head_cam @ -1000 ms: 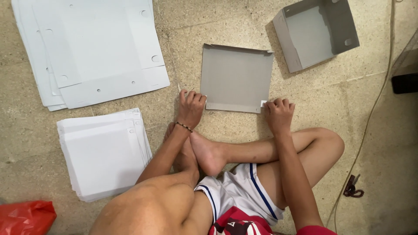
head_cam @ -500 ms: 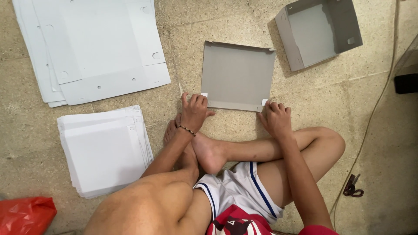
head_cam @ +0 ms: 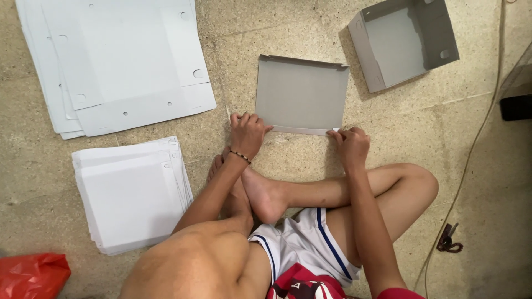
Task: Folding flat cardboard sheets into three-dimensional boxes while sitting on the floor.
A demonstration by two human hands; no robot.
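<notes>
A grey cardboard sheet (head_cam: pixel 302 93) with folded-up edges lies on the stone floor in front of me. My left hand (head_cam: pixel 246 132) pinches its near left corner, fingers curled over the folded near flap. At the near right corner my right hand (head_cam: pixel 349 143) grips the same flap. I sit cross-legged, with my bare feet just below the hands.
A finished grey open box (head_cam: pixel 403 41) stands at the upper right. Flat white cardboard blanks lie in a stack at the upper left (head_cam: pixel 119 61), a smaller stack at the left (head_cam: pixel 133 194). A red bag (head_cam: pixel 30 274) sits bottom left; a cable (head_cam: pixel 476 144) runs along the right.
Both hands have shifted slightly along the near edge of the sheet, folding its near flap up. The sheet itself has stayed in place.
</notes>
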